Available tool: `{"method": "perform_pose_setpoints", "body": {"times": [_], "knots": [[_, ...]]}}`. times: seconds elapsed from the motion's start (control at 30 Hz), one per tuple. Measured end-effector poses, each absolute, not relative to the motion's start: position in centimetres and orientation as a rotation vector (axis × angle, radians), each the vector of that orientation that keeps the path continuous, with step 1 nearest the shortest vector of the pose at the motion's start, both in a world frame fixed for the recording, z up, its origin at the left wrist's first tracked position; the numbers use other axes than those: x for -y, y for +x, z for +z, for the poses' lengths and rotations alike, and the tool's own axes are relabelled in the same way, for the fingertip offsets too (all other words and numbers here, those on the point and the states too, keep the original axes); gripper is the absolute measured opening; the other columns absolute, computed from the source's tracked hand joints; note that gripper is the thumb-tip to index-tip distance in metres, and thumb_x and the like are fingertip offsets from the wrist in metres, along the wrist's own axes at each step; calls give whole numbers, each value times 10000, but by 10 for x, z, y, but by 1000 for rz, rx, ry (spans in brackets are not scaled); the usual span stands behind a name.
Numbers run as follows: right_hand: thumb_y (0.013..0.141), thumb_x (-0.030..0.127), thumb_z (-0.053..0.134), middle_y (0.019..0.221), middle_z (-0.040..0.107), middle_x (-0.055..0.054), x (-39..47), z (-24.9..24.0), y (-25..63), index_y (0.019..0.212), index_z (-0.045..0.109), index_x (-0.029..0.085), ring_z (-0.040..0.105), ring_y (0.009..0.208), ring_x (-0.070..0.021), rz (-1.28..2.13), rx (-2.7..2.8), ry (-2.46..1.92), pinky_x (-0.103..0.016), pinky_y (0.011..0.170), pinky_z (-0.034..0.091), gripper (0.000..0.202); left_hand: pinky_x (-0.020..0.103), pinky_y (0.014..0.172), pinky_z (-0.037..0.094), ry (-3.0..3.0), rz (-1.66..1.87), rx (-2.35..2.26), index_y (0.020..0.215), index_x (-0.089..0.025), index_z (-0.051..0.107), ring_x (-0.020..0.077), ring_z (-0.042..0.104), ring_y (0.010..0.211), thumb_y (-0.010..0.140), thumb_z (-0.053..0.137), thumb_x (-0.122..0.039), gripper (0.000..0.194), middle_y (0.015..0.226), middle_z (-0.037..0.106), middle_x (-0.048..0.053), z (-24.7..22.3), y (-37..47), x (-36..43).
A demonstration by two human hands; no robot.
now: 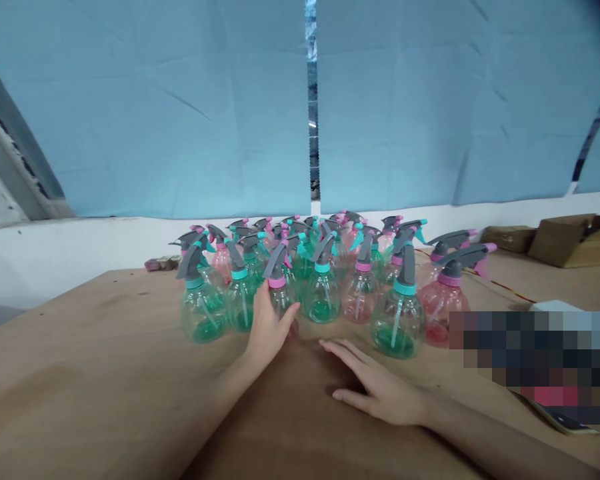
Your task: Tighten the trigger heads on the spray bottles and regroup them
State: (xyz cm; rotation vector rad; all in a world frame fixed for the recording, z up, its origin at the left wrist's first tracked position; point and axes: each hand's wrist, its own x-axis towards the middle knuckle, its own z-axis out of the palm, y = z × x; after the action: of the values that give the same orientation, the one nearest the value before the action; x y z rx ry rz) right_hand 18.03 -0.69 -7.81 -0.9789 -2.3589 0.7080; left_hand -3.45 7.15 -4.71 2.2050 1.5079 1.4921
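My left hand (269, 327) is around the body of a clear spray bottle (283, 293) with a pink collar and grey trigger head, its thumb on the near right side; part of the bottle is hidden by the hand. My right hand (377, 387) hovers low over or rests on the table, fingers stretched out and holding nothing. Just beyond it stands a green-tinted spray bottle (399, 327) with a turquoise collar. Between the two hands, farther back, is another green spray bottle (323, 297), beside a pink one (361, 297).
Several more green and pink spray bottles crowd behind, up to the white wall ledge. A pink spray bottle (443, 303) stands at the right of the group. Open cardboard boxes (573, 241) lie at the back right. A blurred-out patch covers something at the right of the wooden table (80, 373).
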Motion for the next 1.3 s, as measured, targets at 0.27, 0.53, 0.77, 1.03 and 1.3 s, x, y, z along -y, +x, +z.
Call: {"method": "perform_pose_setpoints", "body": {"times": [0.27,0.53,0.77,1.03,1.3], "knots": [[871,335,500,1426,287,-82,7,-76,179,1394,210,234,294,1301,-212,702,2365,-963,-411,1079,265,607,481,1010,288,2255,1519,-1490,1322,-159,256,282,354,1213,827,515,-364,595,1262,394,164,-48,-26,-87],[869,328,506,1415,295,-79,7,-75,179,1386,230,239,303,1293,-210,707,2377,-951,-400,1074,272,593,460,1003,300,2244,1559,-1501,1343,-157,254,281,366,1189,811,550,-339,635,1237,407,161,-49,-22,-105],[867,323,508,1416,292,-77,7,-75,180,1388,226,247,302,1294,-219,721,2383,-936,-401,1074,268,598,461,996,305,2264,1581,-1473,1351,-161,248,289,369,1174,815,542,-347,639,1236,405,157,-50,-20,-113],[870,335,503,1417,291,-80,6,-74,179,1381,240,243,309,1289,-218,726,2385,-946,-400,1069,274,582,516,1020,269,2285,1610,-1505,1385,-178,141,320,274,1265,816,535,-366,717,1327,297,181,-56,-20,-110],[868,325,508,1407,303,-81,7,-74,180,1377,253,245,321,1283,-218,712,2384,-928,-398,1064,286,575,496,1037,267,2512,1988,-1236,1272,-205,311,291,256,1291,800,528,-216,519,1359,254,146,-28,-10,-82]]}}
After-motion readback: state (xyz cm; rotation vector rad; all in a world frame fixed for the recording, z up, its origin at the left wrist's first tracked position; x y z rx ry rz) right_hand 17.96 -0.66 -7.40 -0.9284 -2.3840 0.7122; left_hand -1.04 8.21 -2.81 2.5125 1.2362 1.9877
